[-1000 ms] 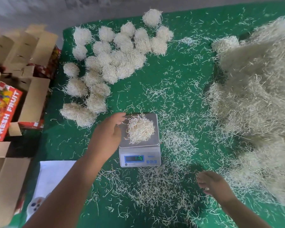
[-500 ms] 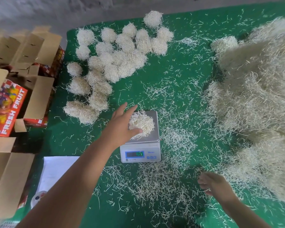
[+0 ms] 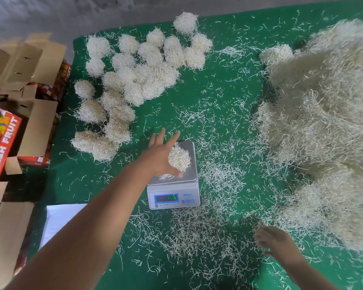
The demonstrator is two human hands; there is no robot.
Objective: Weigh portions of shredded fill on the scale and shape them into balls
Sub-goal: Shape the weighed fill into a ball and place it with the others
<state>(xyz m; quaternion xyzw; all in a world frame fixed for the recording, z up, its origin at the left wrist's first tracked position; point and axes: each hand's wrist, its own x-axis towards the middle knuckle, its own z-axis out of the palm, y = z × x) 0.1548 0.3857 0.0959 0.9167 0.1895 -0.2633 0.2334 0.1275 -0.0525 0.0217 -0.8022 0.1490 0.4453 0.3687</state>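
Your left hand (image 3: 159,155) is over the scale (image 3: 173,176), fingers spread wide toward 12 o'clock and thumb reaching under the weighed portion (image 3: 179,156), which sits on the platter's 10 o'clock side. It is cupping the clump, not yet closed round it. Your right hand (image 3: 274,240) rests loose and holds nothing at 4 o'clock from the scale, just beside the big fill pile (image 3: 323,126).

The risks from here:
- Strands already lie on the platter at 7 o'clock under your thumb; lift with so wide a hand and you leave more behind, so the ball comes up short.
- Lean on the platter and the reading shifts; the display (image 3: 167,198) is too blurred to read.
- Loose shreds on the green cloth (image 3: 208,97) may cling and add unweighed fill.

The finished balls (image 3: 134,76) lie at 11 o'clock.
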